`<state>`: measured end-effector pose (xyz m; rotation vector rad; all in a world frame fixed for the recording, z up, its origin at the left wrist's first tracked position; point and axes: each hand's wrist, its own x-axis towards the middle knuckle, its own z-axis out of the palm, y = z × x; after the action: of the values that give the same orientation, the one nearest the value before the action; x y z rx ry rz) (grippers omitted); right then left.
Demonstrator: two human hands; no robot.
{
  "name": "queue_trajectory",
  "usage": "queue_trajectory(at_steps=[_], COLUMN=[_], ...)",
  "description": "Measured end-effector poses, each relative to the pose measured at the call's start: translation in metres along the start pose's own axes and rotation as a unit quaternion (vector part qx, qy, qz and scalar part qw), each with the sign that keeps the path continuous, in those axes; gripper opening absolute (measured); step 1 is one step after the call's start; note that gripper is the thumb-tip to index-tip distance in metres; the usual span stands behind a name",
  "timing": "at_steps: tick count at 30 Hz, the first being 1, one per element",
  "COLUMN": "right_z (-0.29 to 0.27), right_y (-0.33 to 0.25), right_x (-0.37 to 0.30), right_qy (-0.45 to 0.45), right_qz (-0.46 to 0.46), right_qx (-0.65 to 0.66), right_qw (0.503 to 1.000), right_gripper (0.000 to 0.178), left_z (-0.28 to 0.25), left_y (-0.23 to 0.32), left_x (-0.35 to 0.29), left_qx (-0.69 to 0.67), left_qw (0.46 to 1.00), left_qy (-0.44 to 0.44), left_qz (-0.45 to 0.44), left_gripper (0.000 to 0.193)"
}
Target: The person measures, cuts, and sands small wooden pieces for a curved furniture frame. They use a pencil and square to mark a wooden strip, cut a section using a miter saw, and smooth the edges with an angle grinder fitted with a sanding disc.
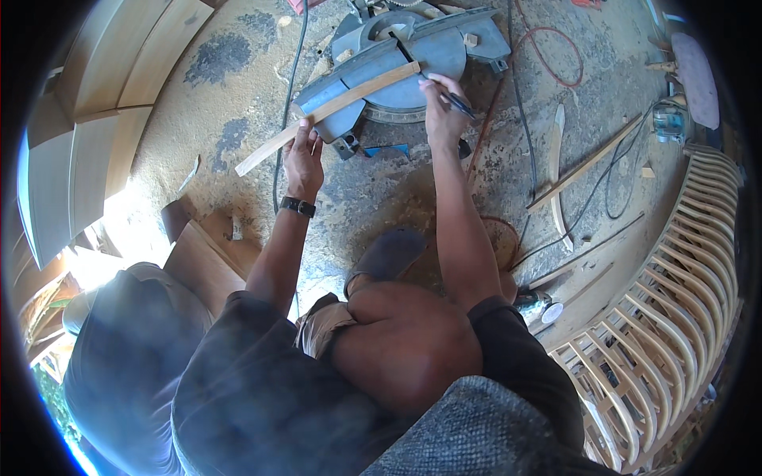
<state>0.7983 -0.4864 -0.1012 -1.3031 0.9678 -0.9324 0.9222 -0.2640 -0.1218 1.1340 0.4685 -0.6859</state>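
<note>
A miter saw with a grey base sits on the floor ahead of me. Across its base lies a thin wooden strip, its left end jutting out past the saw. My left hand grips this strip near its left part, thumb on top and fingers beneath. A dark pen is held in my right hand, which is at the strip's right end by the saw's slot. Where the pen's tip points is hard to make out.
Curved wooden slats stand in a row at the right. Wooden panels stack up at the left. Cables and loose wood strips lie on the floor. A power tool rests right of my leg. Another person is close on my left.
</note>
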Motion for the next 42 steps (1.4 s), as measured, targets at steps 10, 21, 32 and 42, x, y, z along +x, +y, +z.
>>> queue_trajectory(at_steps=[10, 21, 32, 42], right_z=[0.013, 0.012, 0.024, 0.029], right_y=[-0.002, -0.038, -0.044, -0.016], right_x=[-0.017, -0.016, 0.004, -0.023], right_qy=[-0.098, -0.098, 0.015, -0.010], right_qz=[0.030, 0.179, 0.156, 0.017], right_qx=[0.004, 0.420, 0.378, -0.007], right_qw=[0.995, 0.884, 0.912, 1.000], right_gripper=[0.024, 0.070, 0.065, 0.029], left_z=[0.001, 0.001, 0.014, 0.012], left_y=[-0.006, -0.003, 0.000, -0.002], left_x=[0.006, 0.008, 0.002, 0.003], left_qx=[0.009, 0.010, 0.009, 0.003], left_qw=[0.999, 0.999, 1.000, 1.000], left_qy=[-0.022, -0.028, -0.005, -0.012], left_qz=[0.026, 0.028, 0.020, 0.025], left_gripper=[0.021, 0.018, 0.014, 0.013])
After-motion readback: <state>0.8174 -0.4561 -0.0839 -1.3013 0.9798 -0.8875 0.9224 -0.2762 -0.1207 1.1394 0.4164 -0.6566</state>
